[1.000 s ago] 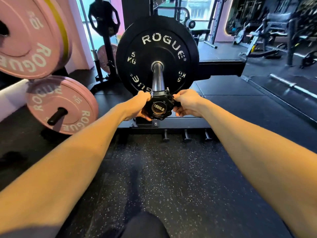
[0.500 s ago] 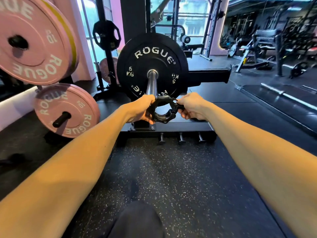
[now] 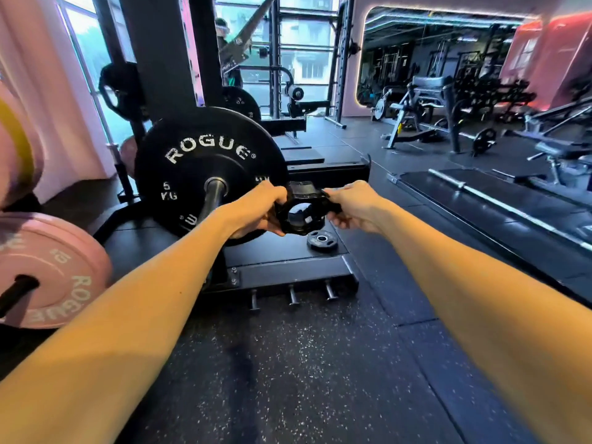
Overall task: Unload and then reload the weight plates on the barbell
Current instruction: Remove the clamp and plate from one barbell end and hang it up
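Gym floor below: both hands (image 3: 256, 208) hold collar (image 3: 301, 211), now seemingly off sleeve (image 3: 215, 195).

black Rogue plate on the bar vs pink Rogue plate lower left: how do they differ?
The black plate is marked 5 KG; the pink plate is marked 10. The black plate sits on the barbell sleeve; the pink plate sits lower, on a dark peg. Both carry white ROGUE lettering.
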The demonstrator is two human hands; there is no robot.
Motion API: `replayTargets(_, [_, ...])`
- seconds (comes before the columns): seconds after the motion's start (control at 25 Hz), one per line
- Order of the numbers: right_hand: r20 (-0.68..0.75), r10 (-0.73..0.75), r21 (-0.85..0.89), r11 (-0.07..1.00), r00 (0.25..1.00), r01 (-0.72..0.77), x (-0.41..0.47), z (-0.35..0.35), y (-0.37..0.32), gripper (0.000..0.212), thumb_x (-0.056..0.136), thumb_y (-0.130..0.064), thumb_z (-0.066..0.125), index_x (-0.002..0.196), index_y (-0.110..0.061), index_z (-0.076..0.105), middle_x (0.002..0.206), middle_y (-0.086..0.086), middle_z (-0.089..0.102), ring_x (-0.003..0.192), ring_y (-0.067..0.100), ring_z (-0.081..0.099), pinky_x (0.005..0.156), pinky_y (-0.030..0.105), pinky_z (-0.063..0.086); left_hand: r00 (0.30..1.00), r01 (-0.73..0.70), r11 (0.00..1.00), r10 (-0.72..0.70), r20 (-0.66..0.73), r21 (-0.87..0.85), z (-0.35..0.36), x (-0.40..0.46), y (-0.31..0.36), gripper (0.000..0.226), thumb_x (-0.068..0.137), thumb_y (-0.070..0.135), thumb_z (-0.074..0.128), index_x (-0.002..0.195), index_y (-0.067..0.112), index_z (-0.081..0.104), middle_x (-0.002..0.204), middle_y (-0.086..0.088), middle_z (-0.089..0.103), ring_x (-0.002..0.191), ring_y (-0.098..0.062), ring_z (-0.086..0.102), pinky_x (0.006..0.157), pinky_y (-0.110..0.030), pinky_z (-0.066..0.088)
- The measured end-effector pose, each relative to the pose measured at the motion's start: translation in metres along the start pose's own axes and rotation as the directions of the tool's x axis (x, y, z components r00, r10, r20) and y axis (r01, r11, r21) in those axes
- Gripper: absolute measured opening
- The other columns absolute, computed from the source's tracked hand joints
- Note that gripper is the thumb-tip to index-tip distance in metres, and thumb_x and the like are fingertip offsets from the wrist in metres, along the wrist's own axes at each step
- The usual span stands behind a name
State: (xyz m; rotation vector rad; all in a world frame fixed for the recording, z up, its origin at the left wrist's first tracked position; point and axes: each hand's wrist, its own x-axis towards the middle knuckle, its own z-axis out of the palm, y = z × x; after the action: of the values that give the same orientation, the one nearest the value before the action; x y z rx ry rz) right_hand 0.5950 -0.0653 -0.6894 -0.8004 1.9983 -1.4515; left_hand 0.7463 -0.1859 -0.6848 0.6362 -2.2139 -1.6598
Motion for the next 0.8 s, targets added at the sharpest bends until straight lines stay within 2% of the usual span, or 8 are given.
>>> replayTargets(0.12, [-0.005,0.012,0.024,1.000,1.000,-0.012,0.040,-0.031,-0.030,0.026,0.100,-0.024,0.055,0.084,-0.004,0.051,0.061,0.013,0.054,0.034,0.014,0.049,0.036,0.019,0.040,0.999,-0.033,0.999,0.033,-0.001,0.022,0.001,0.046,0.034,0.014,0.087,-0.002,0.040,0.081,-0.001,0.053,0.052,-0.003,0.059,0.043,-0.010,0.057,0.083,-0.050,0.054])
replayTargets(0.2, [-0.002,0.009,0.091,0.996,1.000,-0.009,0.064,-0.047,-0.046,0.022,0.099,-0.023,0.057,0.093,-0.003,0.050,0.064,0.013,0.052,0.033,0.013,0.049,0.036,0.018,0.040,0.998,-0.030,0.999,0.031,-0.053,0.022,-0.002,0.079,0.054,0.016,0.088,-0.005,0.045,0.079,0.007,0.048,0.048,0.002,0.053,0.037,-0.006,0.052,0.086,-0.050,0.054])
replayTargets(0.28, [0.009,-0.009,0.153,0.988,1.000,0.007,0.092,-0.060,-0.060,0.021,0.099,-0.022,0.057,0.100,-0.003,0.049,0.066,0.012,0.050,0.034,0.012,0.048,0.037,0.019,0.041,0.995,-0.015,1.000,0.015,-0.099,-0.004,-0.010,0.115,0.067,0.019,0.086,-0.007,0.052,0.089,0.012,0.047,0.066,-0.004,0.056,0.043,-0.007,0.054,0.074,-0.041,0.058])
replayTargets(0.36, [0.023,-0.036,0.167,0.985,0.999,0.032,0.124,-0.072,-0.071,0.021,0.099,-0.024,0.057,0.100,-0.004,0.051,0.068,0.011,0.051,0.041,0.013,0.051,0.041,0.021,0.047,0.996,-0.028,1.000,0.028,-0.081,0.008,-0.021,0.156,0.073,0.028,0.084,-0.008,0.057,0.099,0.014,0.049,0.091,-0.012,0.057,0.063,-0.016,0.060,0.065,-0.032,0.056])
replayTargets(0.52, [0.018,-0.050,0.213,0.976,0.999,0.045,0.218,-0.096,-0.078,0.018,0.098,-0.021,0.058,0.093,-0.004,0.056,0.076,0.010,0.055,0.056,0.019,0.055,0.054,0.029,0.057,0.997,-0.058,0.992,0.063,-0.043,0.109,-0.037,0.262,0.078,0.044,0.081,-0.012,0.062,0.113,0.014,0.048,0.111,-0.010,0.056,0.088,-0.029,0.059,0.086,-0.043,0.055])
replayTargets(0.64, [-0.021,-0.042,0.254,0.966,0.999,0.046,0.288,-0.103,-0.068,0.014,0.097,-0.013,0.059,0.099,0.000,0.054,0.080,0.013,0.056,0.058,0.022,0.056,0.057,0.031,0.060,0.994,-0.103,0.965,0.111,-0.021,0.243,-0.045,0.328,0.070,0.059,0.076,-0.014,0.065,0.117,0.020,0.042,0.117,-0.010,0.053,0.082,-0.033,0.059,0.081,-0.054,0.056])
replayTargets(0.72, [-0.026,-0.017,0.280,0.960,1.000,0.023,0.333,-0.103,-0.053,0.011,0.096,-0.009,0.059,0.092,0.000,0.055,0.083,0.014,0.057,0.061,0.022,0.058,0.062,0.033,0.060,0.989,-0.130,0.930,0.148,-0.024,0.343,-0.045,0.371,0.059,0.063,0.075,-0.016,0.063,0.119,0.020,0.038,0.112,-0.010,0.053,0.074,-0.028,0.054,0.066,-0.047,0.050])
replayTargets(0.8, [-0.045,0.016,0.297,0.955,0.999,-0.002,0.371,-0.100,-0.033,0.014,0.096,-0.008,0.060,0.083,-0.004,0.055,0.083,0.012,0.056,0.064,0.021,0.058,0.064,0.031,0.060,0.986,-0.139,0.891,0.166,-0.025,0.432,-0.041,0.409,0.043,0.064,0.077,-0.016,0.063,0.126,0.015,0.034,0.106,-0.011,0.052,0.074,-0.026,0.051,0.064,-0.039,0.044])
